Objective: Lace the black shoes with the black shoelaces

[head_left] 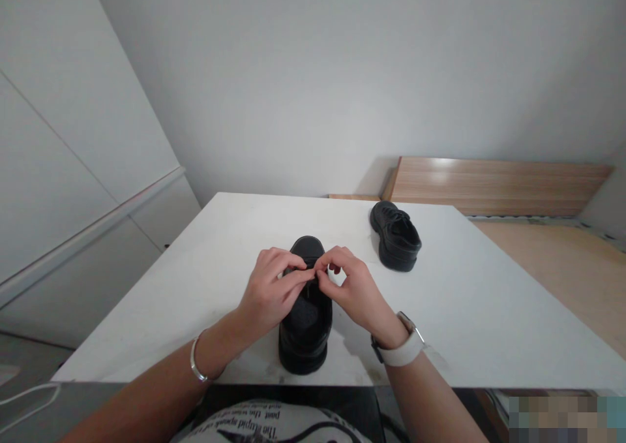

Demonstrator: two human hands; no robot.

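Observation:
A black lace-up shoe (306, 345) stands near the front edge of the white table, toe pointing away from me. Both my hands meet over its lacing. My left hand (271, 286), with a silver bangle on the wrist, pinches the dark shoelace from the left. From the other side my right hand (355, 286), wearing a watch with a white band, pinches at the shoelace too, its fingertips against those of the left. The fingers cover most of the lace, so its knot or loops cannot be made out. A second black shoe (398, 241) sits farther back on the right, its lace tied.
The white table (161, 325) stretches out on both sides of the shoe. Behind it is a grey wall (313, 84). A wooden bed frame (489, 182) stands at the right, and white cabinet panels (63, 117) at the left.

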